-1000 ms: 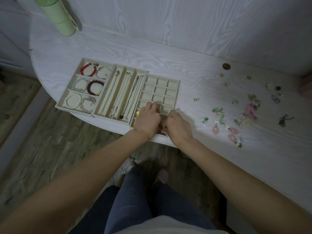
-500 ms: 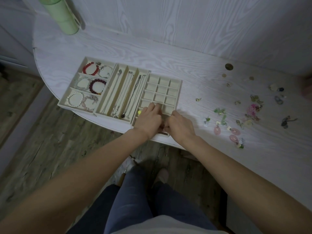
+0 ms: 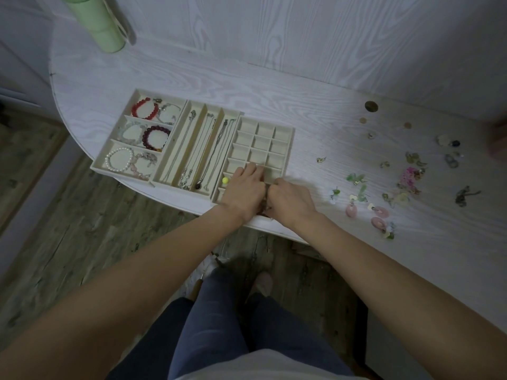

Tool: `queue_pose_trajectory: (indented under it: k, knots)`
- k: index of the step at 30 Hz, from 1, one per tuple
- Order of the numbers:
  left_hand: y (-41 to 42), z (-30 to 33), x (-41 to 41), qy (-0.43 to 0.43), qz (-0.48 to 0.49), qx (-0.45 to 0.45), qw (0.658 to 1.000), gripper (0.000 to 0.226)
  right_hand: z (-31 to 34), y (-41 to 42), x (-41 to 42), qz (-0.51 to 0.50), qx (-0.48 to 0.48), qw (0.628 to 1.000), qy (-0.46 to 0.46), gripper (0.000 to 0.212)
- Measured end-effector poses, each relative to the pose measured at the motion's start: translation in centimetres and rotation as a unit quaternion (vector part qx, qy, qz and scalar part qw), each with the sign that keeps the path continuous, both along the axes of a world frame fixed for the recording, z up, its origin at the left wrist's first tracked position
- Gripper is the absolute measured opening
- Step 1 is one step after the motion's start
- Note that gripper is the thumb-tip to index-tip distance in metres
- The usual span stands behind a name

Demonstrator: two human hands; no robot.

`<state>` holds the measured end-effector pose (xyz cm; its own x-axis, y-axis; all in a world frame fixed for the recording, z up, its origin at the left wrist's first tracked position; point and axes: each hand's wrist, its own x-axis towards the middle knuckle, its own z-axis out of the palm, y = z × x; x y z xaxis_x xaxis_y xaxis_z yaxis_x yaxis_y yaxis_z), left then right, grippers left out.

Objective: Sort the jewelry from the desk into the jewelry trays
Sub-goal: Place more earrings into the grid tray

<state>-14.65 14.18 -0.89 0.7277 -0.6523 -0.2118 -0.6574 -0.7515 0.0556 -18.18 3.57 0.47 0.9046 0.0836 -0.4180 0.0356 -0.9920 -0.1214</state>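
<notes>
The white wood-grain tabletop (image 3: pixel 301 91) carries three cream trays side by side near its front edge. The bracelet tray (image 3: pixel 138 138) at the left holds beaded bracelets – red, dark maroon, pearl white. The necklace tray (image 3: pixel 196 149) in the middle holds thin chains laid lengthwise. The grid tray (image 3: pixel 259 149) has mostly bare cells; a yellow-green bead (image 3: pixel 225 180) sits in a front-left cell. Loose jewelry (image 3: pixel 406 182) – pink rings, green and pink pieces – lies scattered toward the right edge. Both hands meet over the grid tray's front cells: left hand (image 3: pixel 242 192) with fingers extended onto the dividers, right hand (image 3: pixel 290 198) curled, its grip hidden.
</notes>
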Motion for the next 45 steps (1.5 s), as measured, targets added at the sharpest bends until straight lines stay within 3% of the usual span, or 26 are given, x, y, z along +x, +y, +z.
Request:
queue_pose_trajectory:
  k: [5, 13, 20, 34, 45]
  knots:
    - [2.0, 0.3, 0.7, 0.034, -0.044, -0.008, 0.998, 0.030, -0.4, -0.3, -0.2, -0.034, 0.019, 0.999, 0.018, 0.020]
    - [2.9, 0.6, 0.6, -0.005, -0.123, 0.102, 0.987, 0.034, -0.7, -0.1, -0.7, -0.041, 0.025, 0.999, 0.003, 0.019]
    - [2.4, 1.2, 0.5, -0.009, -0.112, 0.112, 0.987, 0.028, -1.0, -0.3, -0.3, -0.034, 0.025, 0.998, 0.038, 0.021]
    - [2.8, 0.8, 0.5, 0.004, -0.116, 0.101, 0.988, 0.037, -2.2, -0.2, 0.3, -0.183, 0.111, 0.973, 0.091, 0.016]
    - [2.9, 0.4, 0.5, 0.002, -0.120, 0.094, 0.988, 0.039, -2.1, 0.2, 0.0, -0.166, 0.070, 0.981, 0.066, 0.017]
